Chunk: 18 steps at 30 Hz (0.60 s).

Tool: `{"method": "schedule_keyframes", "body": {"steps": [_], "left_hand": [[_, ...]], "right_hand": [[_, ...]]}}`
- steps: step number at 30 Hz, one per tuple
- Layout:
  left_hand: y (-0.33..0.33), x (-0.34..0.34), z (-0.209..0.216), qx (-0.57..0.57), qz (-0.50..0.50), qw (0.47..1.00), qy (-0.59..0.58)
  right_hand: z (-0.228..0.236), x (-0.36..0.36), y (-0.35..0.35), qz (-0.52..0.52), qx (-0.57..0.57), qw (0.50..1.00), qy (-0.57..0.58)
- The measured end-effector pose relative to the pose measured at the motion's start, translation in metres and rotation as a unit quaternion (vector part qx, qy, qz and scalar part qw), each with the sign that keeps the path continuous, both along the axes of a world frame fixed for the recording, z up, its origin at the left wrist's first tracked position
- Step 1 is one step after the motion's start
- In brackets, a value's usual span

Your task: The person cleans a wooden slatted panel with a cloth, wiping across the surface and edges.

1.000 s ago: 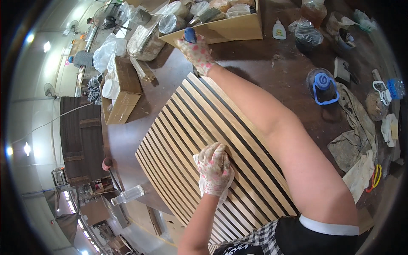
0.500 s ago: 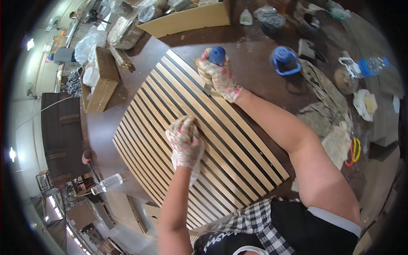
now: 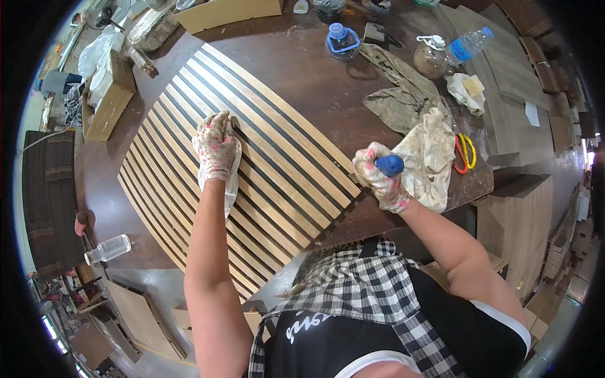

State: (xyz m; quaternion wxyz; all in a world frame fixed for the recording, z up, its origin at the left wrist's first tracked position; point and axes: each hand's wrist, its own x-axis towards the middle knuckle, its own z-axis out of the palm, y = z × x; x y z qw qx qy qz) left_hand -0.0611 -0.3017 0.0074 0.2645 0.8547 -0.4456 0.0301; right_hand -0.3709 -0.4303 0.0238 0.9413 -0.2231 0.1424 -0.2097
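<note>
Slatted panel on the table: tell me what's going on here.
The person's gloved left hand rests with a white cloth on the slatted panel, which lies on a dark table. The gloved right hand grips a blue-handled tool by the panel's right corner; its working end is unclear.

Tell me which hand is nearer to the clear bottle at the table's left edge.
Left. The left hand, on a white cloth, is beyond the clear bottle and to its right; the right hand, around a blue handle, is much farther right.
</note>
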Motion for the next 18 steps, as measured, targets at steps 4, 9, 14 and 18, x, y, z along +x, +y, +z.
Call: {"method": "schedule_keyframes", "body": {"steps": [4,9,14,18], "left_hand": [[0.035,-0.006,0.004,-0.110,0.045,0.979,0.164],[0.125,-0.022,0.057,-0.251,0.101,0.874,0.403],[0.262,-0.038,0.085,-0.322,0.205,0.839,0.388],[0.343,-0.073,0.080,-0.327,0.348,0.798,0.368]], "right_hand": [[0.036,-0.022,0.008,-0.033,0.001,0.958,0.285],[0.043,-0.040,-0.031,-0.023,-0.524,0.751,0.402],[0.069,0.023,-0.079,0.000,-0.652,0.569,0.501],[0.024,0.024,-0.111,-0.018,-0.702,0.470,0.534]]}}
